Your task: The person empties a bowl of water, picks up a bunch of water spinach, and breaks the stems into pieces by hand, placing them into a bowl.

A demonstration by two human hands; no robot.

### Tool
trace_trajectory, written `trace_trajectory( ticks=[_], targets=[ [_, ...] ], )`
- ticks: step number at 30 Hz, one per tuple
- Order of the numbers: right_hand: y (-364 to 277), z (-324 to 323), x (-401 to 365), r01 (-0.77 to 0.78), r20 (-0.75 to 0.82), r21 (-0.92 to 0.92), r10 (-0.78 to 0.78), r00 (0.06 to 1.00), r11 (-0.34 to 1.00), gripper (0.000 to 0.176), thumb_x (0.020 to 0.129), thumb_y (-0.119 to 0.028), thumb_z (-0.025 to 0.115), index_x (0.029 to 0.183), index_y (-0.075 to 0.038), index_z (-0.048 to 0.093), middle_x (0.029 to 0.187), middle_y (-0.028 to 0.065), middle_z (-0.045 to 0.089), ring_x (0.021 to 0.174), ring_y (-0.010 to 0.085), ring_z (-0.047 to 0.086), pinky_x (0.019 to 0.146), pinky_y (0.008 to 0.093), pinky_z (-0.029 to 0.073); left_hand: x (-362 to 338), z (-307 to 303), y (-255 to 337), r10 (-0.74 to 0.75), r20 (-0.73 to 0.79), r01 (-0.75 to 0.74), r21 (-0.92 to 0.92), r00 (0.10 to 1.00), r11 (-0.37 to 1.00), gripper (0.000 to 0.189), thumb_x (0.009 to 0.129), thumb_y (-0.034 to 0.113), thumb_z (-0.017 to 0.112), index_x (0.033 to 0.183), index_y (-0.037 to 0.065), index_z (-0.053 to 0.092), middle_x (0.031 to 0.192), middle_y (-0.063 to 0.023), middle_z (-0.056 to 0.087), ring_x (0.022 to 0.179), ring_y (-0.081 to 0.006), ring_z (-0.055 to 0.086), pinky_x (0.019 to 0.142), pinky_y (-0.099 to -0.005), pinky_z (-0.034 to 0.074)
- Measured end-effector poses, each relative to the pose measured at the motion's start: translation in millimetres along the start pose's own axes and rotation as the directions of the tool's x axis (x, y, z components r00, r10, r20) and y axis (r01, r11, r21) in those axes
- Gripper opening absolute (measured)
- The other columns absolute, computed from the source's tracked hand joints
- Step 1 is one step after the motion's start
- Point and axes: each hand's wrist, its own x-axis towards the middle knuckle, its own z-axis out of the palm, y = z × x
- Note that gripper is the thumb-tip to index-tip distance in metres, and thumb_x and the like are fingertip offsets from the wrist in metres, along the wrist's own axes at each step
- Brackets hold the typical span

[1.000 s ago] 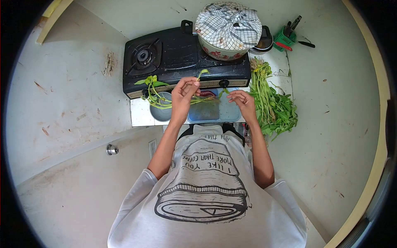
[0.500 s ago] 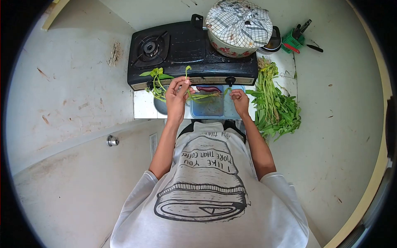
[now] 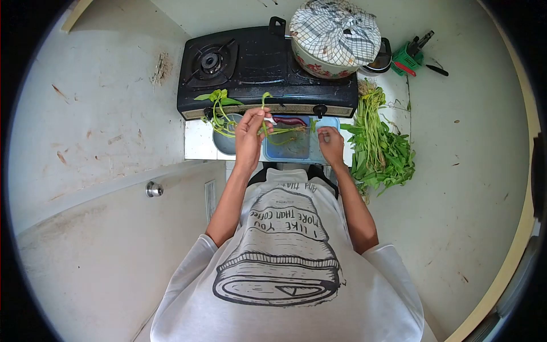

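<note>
My left hand (image 3: 249, 139) pinches a thin green leafy-vegetable stem (image 3: 265, 100) between thumb and fingertips, its curled tip pointing up. Several longer stems with leaves (image 3: 219, 102) trail behind that hand, across a grey bowl (image 3: 225, 145) and up against the stove front. My right hand (image 3: 332, 147) is closed, fingers curled together over the right end of a blue plastic tray (image 3: 286, 153); what they hold, if anything, cannot be made out. A small green leaf (image 3: 313, 124) shows just left of its fingertips. Inside the tray, at the back, is a dark red, elongated thing (image 3: 289, 121).
Behind my hands is a black two-burner stove (image 3: 256, 65), with a cloth-covered pot (image 3: 330, 65) on its right side. A heap of leafy greens (image 3: 379, 137) lies to the right. Farther back stands a green basket (image 3: 407, 57) holding utensils. A door knob (image 3: 154, 189) is at left.
The view has shifted slightly. My right hand has moved a little left and lower, closer to the small leaf. My left hand still pinches the stem.
</note>
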Motion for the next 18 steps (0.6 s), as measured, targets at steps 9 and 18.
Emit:
trace_trajectory(
  ticks=[9,18],
  targets=[
    [-151.9,-52.7,4.7,-0.078,0.172,0.694,-0.060,0.983,0.716,0.022,0.101,-0.016,0.065,0.112,0.001,0.072,0.102,0.0053,0.071,0.089,0.0114,0.065,0.079,0.0290,0.053,-3.5,40.0,-6.4,-0.049,0.249,0.024,0.105,0.967,0.994,0.015,0.100,0.014,0.064,0.110,0.004,0.068,0.103,-0.0036,0.069,0.087,-0.0107,0.060,0.077,-0.0273,0.048],
    [-153.0,-67.3,0.8,-0.107,0.144,0.817,-0.020,0.989,0.567,0.015,0.098,-0.011,0.068,0.107,0.001,0.070,0.103,0.0057,0.071,0.093,0.0102,0.065,0.086,0.0270,0.052,-6.3,50.4,-14.6,-0.140,0.376,0.052,0.236,0.916,0.970,0.016,0.100,0.016,0.066,0.108,0.003,0.069,0.099,-0.0029,0.069,0.084,-0.0098,0.060,0.074,-0.0259,0.047]
  ],
)
